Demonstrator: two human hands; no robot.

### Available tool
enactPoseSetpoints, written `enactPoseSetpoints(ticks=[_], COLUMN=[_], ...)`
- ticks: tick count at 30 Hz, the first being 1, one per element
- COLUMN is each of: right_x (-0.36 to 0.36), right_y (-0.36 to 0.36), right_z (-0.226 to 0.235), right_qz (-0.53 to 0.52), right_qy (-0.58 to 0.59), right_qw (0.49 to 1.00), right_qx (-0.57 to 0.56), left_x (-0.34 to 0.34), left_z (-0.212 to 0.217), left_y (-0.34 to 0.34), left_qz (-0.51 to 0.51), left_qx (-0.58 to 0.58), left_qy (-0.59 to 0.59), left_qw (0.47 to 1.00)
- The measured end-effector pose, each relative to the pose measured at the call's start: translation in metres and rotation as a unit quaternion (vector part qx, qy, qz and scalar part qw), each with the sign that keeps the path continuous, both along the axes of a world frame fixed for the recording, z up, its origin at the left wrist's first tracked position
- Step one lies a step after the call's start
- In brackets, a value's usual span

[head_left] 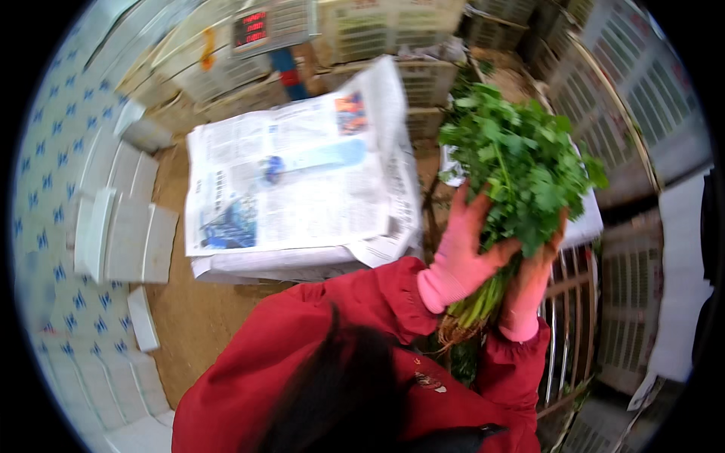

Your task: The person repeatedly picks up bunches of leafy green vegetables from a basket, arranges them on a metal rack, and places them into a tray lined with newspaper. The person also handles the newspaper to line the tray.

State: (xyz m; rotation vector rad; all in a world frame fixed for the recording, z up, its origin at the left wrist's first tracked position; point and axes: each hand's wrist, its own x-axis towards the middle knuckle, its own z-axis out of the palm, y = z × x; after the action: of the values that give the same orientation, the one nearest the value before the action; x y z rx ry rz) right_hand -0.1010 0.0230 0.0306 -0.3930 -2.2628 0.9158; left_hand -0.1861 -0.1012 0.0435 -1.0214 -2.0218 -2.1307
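Note:
A leafy bunch of coriander [521, 162] is held at the right of the head view, its leaves pointing away from me and its brownish roots [462, 331] toward me. My left hand [470, 245], in a pink glove with darker fingers, grips the left side of the bunch where the leaves meet the stems. On the other side, my right hand [532, 275], gloved the same way, closes round the bunch. Its fingers are partly covered by leaves. Left of the hands lie sheets of newspaper [302, 196], spread over a raised surface and hanging past its edges.
A scale with a red lit display [251, 29] stands beyond the newspaper. Pale plastic crates [389, 30] line the far side, and more crates [630, 302] stand at the right. White foam boxes [124, 234] are stacked by the patterned left wall. A slatted rack [570, 302] lies beside my right arm.

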Motion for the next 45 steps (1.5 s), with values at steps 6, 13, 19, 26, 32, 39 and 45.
enactPoseSetpoints(ticks=[6,13,19,26,32,39,45], right_x=[-0.25,-0.369,-0.358,-0.357,-0.245,0.006,0.296], right_y=[-0.233,-0.44,-0.389,-0.199,-0.223,-0.199,-0.224], right_z=[-0.007,-0.202,-0.134,-0.246,-0.149,-0.082,-0.102], right_qz=[0.332,0.386,0.404,0.12,0.1,0.001,-0.405], right_qy=[0.074,-0.159,-0.255,-0.089,0.02,0.059,0.153], right_qw=[0.908,0.899,0.876,0.981,0.99,0.91,0.847], right_qx=[-0.244,-0.134,-0.062,0.124,-0.102,-0.411,-0.308], left_x=[-0.181,-0.311,-0.307,-0.331,-0.283,-0.125,0.086], left_z=[-0.009,-0.156,-0.208,-0.217,-0.067,0.012,-0.027], left_y=[-0.244,-0.473,-0.474,-0.496,-0.477,-0.177,-0.025], left_qz=[0.264,0.274,0.296,0.188,0.196,-0.224,-0.593], left_qx=[-0.073,-0.559,-0.494,-0.504,-0.596,-0.163,-0.192], left_qy=[-0.039,-0.025,-0.097,-0.077,0.115,0.207,0.166], left_qw=[0.961,0.782,0.812,0.84,0.77,0.938,0.764])
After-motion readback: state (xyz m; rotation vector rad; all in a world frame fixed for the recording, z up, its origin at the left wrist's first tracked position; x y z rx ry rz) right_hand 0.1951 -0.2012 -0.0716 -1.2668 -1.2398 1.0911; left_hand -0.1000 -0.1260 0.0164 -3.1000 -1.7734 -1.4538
